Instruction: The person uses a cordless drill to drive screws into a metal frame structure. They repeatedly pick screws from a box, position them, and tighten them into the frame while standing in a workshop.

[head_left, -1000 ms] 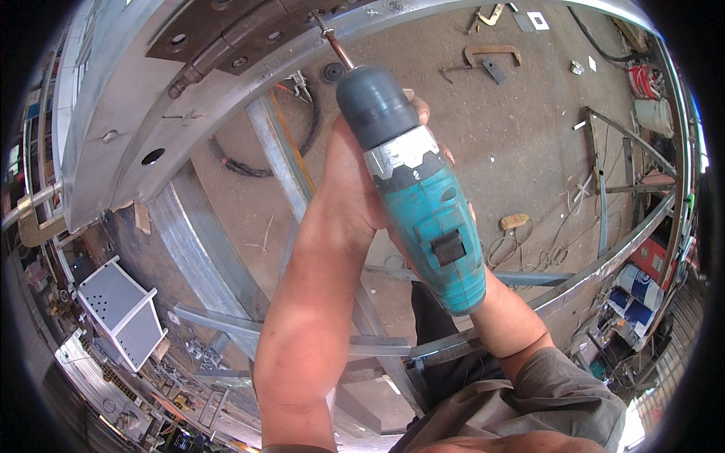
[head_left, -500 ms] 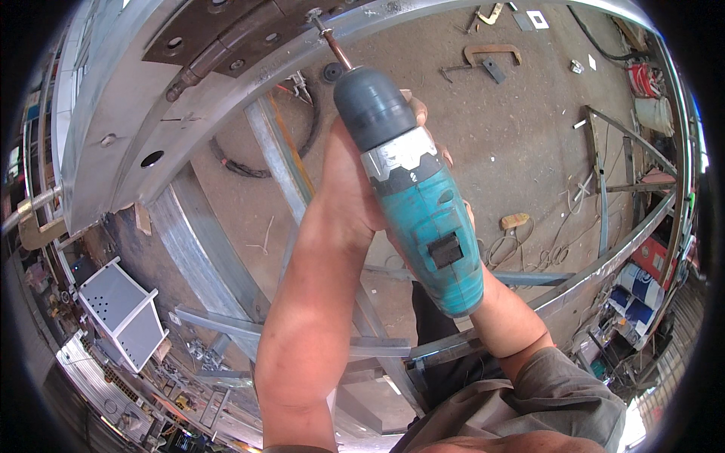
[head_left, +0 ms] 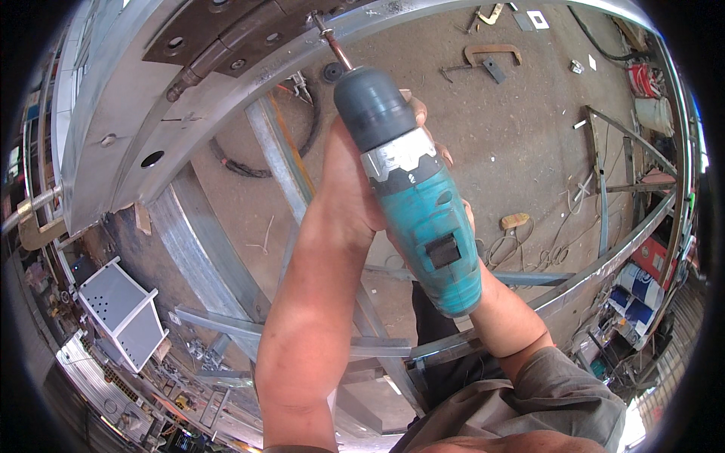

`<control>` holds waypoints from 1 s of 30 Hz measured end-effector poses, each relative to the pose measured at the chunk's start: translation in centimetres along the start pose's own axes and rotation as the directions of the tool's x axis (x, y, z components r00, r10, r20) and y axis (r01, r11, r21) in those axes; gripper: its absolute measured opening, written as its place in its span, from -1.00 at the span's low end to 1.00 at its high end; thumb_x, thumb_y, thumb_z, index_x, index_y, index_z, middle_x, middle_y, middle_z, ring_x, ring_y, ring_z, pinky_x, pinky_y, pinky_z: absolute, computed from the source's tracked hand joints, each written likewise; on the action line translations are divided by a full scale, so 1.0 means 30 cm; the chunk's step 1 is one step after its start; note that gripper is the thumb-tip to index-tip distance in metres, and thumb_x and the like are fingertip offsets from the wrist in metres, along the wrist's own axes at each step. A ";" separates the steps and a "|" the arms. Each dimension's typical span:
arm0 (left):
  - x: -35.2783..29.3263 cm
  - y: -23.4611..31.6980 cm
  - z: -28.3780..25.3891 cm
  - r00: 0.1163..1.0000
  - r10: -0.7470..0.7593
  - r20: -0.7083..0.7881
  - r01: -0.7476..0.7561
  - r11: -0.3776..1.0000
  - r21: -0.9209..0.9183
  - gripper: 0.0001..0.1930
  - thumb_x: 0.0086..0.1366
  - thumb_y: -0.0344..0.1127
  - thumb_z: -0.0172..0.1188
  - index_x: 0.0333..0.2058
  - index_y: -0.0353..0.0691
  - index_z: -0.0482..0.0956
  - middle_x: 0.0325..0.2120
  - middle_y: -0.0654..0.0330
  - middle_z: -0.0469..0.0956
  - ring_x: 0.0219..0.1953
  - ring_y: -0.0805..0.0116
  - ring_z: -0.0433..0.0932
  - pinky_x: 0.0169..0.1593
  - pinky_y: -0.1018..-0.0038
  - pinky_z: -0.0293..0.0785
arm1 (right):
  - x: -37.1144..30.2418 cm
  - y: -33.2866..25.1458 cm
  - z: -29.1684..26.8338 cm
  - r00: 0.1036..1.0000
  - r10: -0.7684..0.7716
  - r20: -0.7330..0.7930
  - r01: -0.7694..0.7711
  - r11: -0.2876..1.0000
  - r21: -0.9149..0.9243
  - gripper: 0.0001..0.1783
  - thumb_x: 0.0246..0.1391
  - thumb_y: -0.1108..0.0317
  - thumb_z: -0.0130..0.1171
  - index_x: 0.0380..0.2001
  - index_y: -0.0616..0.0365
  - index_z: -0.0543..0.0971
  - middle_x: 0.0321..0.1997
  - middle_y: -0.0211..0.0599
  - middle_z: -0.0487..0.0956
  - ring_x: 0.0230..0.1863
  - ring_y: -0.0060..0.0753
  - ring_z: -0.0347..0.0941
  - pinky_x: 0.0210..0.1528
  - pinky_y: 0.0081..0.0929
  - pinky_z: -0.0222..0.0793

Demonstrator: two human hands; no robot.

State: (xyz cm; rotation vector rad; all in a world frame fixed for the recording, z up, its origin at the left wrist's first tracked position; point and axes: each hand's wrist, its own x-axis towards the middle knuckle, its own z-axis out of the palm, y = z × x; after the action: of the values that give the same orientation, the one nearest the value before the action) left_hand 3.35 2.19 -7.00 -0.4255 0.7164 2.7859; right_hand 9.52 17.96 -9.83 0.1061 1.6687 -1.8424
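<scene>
A teal and black cordless drill (head_left: pixel 423 204) points up and to the left, its chuck end far from me. Its bit (head_left: pixel 337 51) meets a screw (head_left: pixel 317 23) at the edge of a brown steel hinge (head_left: pixel 234 38) on a grey metal frame (head_left: pixel 121 121). My left hand (head_left: pixel 351 177) is wrapped under the front of the drill, beneath the chuck, with fingertips showing on the far side. My right hand (head_left: pixel 470 219) is closed round the grip, mostly hidden under the drill's body.
Galvanized steel bars (head_left: pixel 208 241) cross below the frame at left. A C-clamp (head_left: pixel 492 54), a yellow-handled tool (head_left: pixel 515 221) and loose cables lie on the concrete floor. A second clamp (head_left: pixel 41 230) grips the frame's left end. A grey box (head_left: pixel 121 302) stands lower left.
The rear of the drill has shifted very slightly to the left. Both hands keep their hold, and the bit stays at the screw.
</scene>
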 end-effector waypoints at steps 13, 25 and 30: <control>-0.008 0.008 0.009 0.998 0.025 -0.059 -0.020 0.995 0.094 -0.70 0.40 -0.03 0.03 -0.35 -0.12 0.54 -0.53 0.20 0.61 -0.53 0.14 0.69 -0.49 0.23 0.65 | -0.004 -0.001 0.005 1.000 0.003 0.001 -0.003 1.000 -0.003 -0.57 -0.09 0.42 0.50 -0.12 0.16 0.58 -0.28 -0.25 0.70 -0.29 -0.33 0.69 -0.23 -0.40 0.59; -0.008 0.012 0.020 0.998 -0.025 -0.052 0.027 0.999 0.037 -0.63 0.39 0.01 -0.01 -0.39 -0.14 0.55 -0.60 0.06 0.62 -0.53 0.14 0.68 -0.49 0.28 0.61 | -0.004 -0.004 0.003 1.000 -0.010 0.003 0.010 1.000 -0.016 -0.57 -0.10 0.42 0.51 -0.12 0.16 0.58 -0.28 -0.24 0.70 -0.28 -0.32 0.69 -0.22 -0.39 0.59; -0.007 0.011 0.007 0.999 0.001 -0.041 0.005 0.990 0.138 -0.63 0.39 0.01 -0.02 -0.39 -0.15 0.55 -0.60 0.04 0.62 -0.54 0.14 0.68 -0.49 0.26 0.61 | -0.004 -0.002 0.004 1.000 -0.023 0.006 0.023 0.999 -0.027 -0.56 -0.10 0.42 0.51 -0.12 0.16 0.58 -0.27 -0.24 0.70 -0.28 -0.32 0.69 -0.22 -0.39 0.60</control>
State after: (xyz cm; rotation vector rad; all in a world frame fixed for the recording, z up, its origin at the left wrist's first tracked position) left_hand 3.41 1.97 -6.61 -0.4573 0.9110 2.7112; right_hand 9.61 17.90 -9.69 0.0700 1.6972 -1.8348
